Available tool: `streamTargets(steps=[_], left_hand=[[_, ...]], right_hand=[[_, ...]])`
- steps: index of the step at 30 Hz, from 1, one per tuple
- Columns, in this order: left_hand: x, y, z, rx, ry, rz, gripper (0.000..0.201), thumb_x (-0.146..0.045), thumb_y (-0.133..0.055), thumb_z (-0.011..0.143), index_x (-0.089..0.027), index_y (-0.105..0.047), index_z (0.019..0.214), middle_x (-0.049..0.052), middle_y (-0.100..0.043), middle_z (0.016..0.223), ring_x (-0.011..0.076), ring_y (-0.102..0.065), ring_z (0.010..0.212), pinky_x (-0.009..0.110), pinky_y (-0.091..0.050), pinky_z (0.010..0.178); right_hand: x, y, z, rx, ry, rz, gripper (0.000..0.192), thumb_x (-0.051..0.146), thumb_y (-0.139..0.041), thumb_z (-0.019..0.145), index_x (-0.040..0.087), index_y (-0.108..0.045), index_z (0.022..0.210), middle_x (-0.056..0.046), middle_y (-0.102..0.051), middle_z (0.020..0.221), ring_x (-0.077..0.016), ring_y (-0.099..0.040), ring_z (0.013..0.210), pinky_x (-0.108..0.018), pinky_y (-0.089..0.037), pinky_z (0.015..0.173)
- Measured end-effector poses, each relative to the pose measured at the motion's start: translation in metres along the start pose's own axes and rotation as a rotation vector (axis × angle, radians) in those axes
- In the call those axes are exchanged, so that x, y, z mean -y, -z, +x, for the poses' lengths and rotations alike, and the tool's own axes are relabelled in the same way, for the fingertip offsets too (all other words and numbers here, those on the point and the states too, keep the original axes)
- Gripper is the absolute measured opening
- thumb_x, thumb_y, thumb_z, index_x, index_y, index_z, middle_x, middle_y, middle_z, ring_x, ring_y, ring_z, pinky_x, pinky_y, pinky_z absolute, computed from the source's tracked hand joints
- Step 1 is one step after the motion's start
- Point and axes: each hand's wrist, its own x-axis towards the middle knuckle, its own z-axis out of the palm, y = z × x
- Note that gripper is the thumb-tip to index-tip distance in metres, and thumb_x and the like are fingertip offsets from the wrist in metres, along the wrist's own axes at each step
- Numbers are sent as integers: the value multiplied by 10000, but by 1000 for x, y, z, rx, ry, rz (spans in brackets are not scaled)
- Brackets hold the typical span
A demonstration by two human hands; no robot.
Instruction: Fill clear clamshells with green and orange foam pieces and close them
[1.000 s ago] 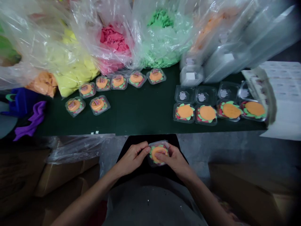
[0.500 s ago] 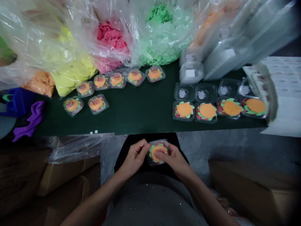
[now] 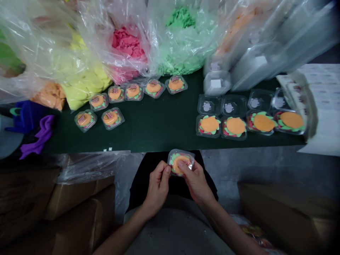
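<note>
Over my lap, just off the table's front edge, I hold a clear plastic container (image 3: pixel 174 156) with a burger-shaped piece of orange, green and red inside. My right hand (image 3: pixel 198 180) grips its right side, the thumb lying across the top. At the lower left corner, my left hand (image 3: pixel 159 182) pinches the container's edge between thumb and fingers. On the right of the table stand several open containers (image 3: pixel 209 125) with orange-topped burger pieces, their lids folded back. Several closed, labelled containers (image 3: pixel 113 118) sit on the left.
Along the back are plastic bags of yellow pieces (image 3: pixel 87 85), pink pieces (image 3: pixel 127 42) and green pieces (image 3: pixel 180 58). Stacked clear containers (image 3: pixel 216 83) and white label sheets (image 3: pixel 328 113) lie right. A purple cloth-like strip (image 3: pixel 39 136) and blue object (image 3: pixel 25 115) are left. Cardboard boxes (image 3: pixel 77 202) flank me below.
Both hands have brought the container up and slightly forward, nearer the table edge. It has tilted a little. The left hand has turned more upright while keeping its pinch on the edge.
</note>
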Motion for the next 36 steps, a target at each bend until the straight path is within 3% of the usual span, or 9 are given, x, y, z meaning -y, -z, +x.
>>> streamTargets(steps=[4, 7, 11, 13, 18, 22, 29, 34, 36], left_hand=[[4, 1, 9, 16, -3, 4, 380, -437, -462, 1045, -191, -436, 757, -44, -352, 699, 110, -299, 631, 255, -272, 597], [1, 8, 18, 57, -3, 11, 382, -448, -469, 1039, -192, -438, 759, -46, -346, 689, 110, -297, 628, 255, -265, 595], [-12, 27, 30, 193, 7, 54, 397, -482, -480, 1030, -194, -436, 761, -48, -350, 680, 109, -302, 619, 250, -250, 571], [-17, 31, 32, 252, 9, 74, 408, -496, -489, 1025, -195, -431, 756, -50, -356, 667, 108, -309, 610, 247, -250, 561], [-15, 18, 20, 73, -5, 88, 382, -498, -438, 1046, -198, -471, 811, -37, -440, 689, 117, -387, 634, 246, -314, 604], [-11, 4, 10, -9, 32, -35, 393, -519, -457, 1032, -206, -439, 795, -38, -420, 698, 122, -370, 638, 245, -324, 606], [-2, -5, 10, -106, 42, -163, 388, -504, -483, 1025, -208, -427, 781, -50, -378, 671, 118, -328, 612, 245, -302, 590], [-8, 17, 17, 127, 19, -23, 365, -475, -528, 1010, -181, -527, 794, -17, -498, 704, 129, -436, 679, 252, -359, 676], [-17, 27, 21, 141, 8, 19, 318, -457, -587, 980, -173, -567, 837, -5, -522, 761, 135, -460, 721, 249, -375, 695]], right_hand=[[1, 0, 5, 2, -13, 9, 404, 456, -905, 686, 204, -757, 964, -37, -777, 921, -187, -681, 833, -318, -531, 821], [8, 3, 13, 82, -31, -16, 399, 468, -888, 711, 210, -758, 986, -44, -782, 971, -198, -690, 879, -325, -530, 862], [21, 9, 22, 259, -65, -59, 369, 417, -884, 728, 222, -755, 1014, -20, -767, 950, -179, -681, 850, -290, -527, 820], [25, 10, 22, 267, -45, -78, 347, 372, -898, 711, 223, -750, 988, -1, -753, 892, -163, -667, 798, -267, -519, 768], [20, 0, 10, 160, -32, -16, 358, 423, -852, 756, 212, -742, 1023, -33, -765, 925, -197, -682, 808, -318, -533, 780], [10, -6, 1, 77, -17, 27, 364, 434, -856, 747, 207, -731, 1002, -40, -762, 925, -206, -684, 824, -323, -537, 773], [5, -2, 4, 83, 17, 3, 342, 402, -854, 760, 211, -731, 1016, -32, -755, 937, -181, -666, 807, -300, -532, 765], [19, 13, 15, 171, -3, -68, 392, 383, -891, 709, 213, -745, 1031, -19, -764, 911, -175, -666, 793, -274, -523, 729], [26, 18, 17, 234, -13, -119, 394, 368, -896, 701, 218, -745, 1033, -13, -762, 903, -176, -672, 794, -274, -532, 730]])
